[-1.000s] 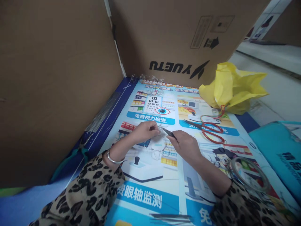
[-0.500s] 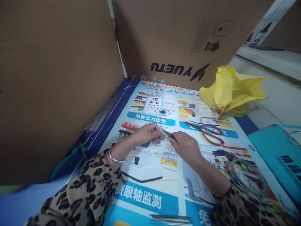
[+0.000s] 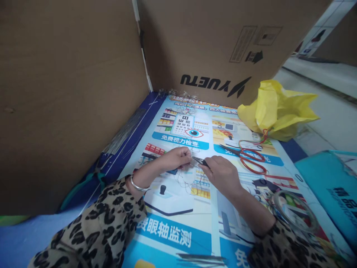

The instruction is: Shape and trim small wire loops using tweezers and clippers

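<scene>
Near the middle of the printed poster (image 3: 178, 208), my left hand (image 3: 178, 158) pinches a thin wire piece whose loops (image 3: 189, 182) spread over the poster below it. Across from it, my right hand (image 3: 223, 173) is closed around a small dark pointed tool (image 3: 200, 161). The tool's tip points left and lies close to my left fingertips, at the wire. Whether the tip touches the wire is too small to tell. My fingers partly hide the tool's handle.
Red-handled scissors (image 3: 252, 158) and a yellow bag (image 3: 275, 108) lie to the right, with a wire coil (image 3: 295, 212) and a blue box (image 3: 329, 186). Teal pliers (image 3: 80, 188) and straight wires (image 3: 122, 132) lie left. Cardboard walls (image 3: 195, 41) stand behind. Dark strips (image 3: 200, 259) are in front.
The tool in my right hand has turned slightly, its tip now lying flatter beside my left fingertips. Both hands stay in nearly the same place, and the camera view has shifted slightly.
</scene>
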A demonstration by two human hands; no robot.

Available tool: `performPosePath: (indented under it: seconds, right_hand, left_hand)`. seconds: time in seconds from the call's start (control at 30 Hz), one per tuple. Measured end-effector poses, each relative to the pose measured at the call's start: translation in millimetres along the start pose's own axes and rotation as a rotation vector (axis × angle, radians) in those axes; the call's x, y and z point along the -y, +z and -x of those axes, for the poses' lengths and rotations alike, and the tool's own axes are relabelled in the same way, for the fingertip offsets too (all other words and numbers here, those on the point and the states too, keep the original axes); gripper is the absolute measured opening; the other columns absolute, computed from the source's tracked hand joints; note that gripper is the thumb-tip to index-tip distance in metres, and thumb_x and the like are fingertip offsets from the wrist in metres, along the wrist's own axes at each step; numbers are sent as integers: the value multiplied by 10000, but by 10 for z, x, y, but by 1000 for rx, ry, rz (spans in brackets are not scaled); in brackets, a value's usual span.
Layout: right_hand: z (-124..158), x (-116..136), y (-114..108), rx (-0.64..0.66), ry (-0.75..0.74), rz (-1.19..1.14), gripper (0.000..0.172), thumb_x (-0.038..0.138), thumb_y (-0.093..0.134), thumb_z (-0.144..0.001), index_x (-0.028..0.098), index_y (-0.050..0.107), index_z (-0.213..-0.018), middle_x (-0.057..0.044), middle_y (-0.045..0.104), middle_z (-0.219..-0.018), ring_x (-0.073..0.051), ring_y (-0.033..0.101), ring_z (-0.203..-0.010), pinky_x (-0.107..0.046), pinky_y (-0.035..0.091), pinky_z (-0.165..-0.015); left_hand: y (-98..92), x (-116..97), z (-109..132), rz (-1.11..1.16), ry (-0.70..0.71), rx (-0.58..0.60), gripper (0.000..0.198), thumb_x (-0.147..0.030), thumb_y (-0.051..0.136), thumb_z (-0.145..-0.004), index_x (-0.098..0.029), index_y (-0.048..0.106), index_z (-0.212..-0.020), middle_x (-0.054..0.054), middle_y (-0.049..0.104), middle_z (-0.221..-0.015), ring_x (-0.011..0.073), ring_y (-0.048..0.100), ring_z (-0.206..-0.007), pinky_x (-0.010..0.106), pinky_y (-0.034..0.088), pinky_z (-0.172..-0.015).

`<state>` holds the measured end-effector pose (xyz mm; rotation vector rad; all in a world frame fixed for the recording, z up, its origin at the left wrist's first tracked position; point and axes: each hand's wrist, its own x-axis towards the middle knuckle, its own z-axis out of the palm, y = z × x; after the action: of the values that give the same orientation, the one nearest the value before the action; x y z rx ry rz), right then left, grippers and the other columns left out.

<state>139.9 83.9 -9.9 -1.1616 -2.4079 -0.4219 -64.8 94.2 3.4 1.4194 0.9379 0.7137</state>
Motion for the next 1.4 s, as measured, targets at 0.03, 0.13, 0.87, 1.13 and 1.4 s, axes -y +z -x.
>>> performPosePath:
  seconds: [0.03, 0.13, 0.87, 1.13, 1.4]
  right_hand:
    - [-4, 0, -6, -14, -14, 17, 313, 398, 423, -877, 178, 578, -716, -32, 538, -646, -144, 461, -664, -266, 306, -651]
    - [-10, -3, -21, -33, -48, 68, 309, 400, 429, -873, 181, 563, -701, -28, 517, -636, -147, 431, -650, -279, 286, -644]
    - [43, -45, 60, -34, 15, -170, 285, 398, 459, -862, 170, 599, -764, -40, 585, -692, -142, 521, -707, -253, 341, -646]
    - [63, -35, 100, 1, 76, -243, 277, 404, 467, -855, 171, 592, -773, -36, 597, -710, -142, 543, -710, -240, 371, -657]
    - [60, -13, 88, 23, 92, -260, 298, 415, 440, -866, 172, 593, -786, -38, 606, -721, -140, 546, -705, -233, 375, -653]
  left_hand:
    - [-5, 6, -2, -2, -3, 4, 203, -336, 541, -792, -165, 444, -744, -43, 515, -553, 59, 460, -451, 166, 328, -428]
    - [-16, 18, -10, -3, -16, 6, 183, -314, 539, -788, -168, 438, -741, -40, 522, -559, 62, 470, -450, 166, 337, -421]
    - [-45, 32, -16, -50, 12, 45, 201, -342, 552, -786, -167, 456, -762, -38, 522, -550, 61, 453, -445, 173, 343, -427]
    - [-57, 3, -1, -54, 3, 83, 166, -255, 588, -739, -168, 462, -802, -42, 536, -564, 64, 454, -461, 176, 340, -443]
    - [-27, -24, 3, -6, -4, 65, 132, -139, 574, -691, -158, 462, -757, -59, 511, -528, 54, 452, -458, 168, 332, -446]
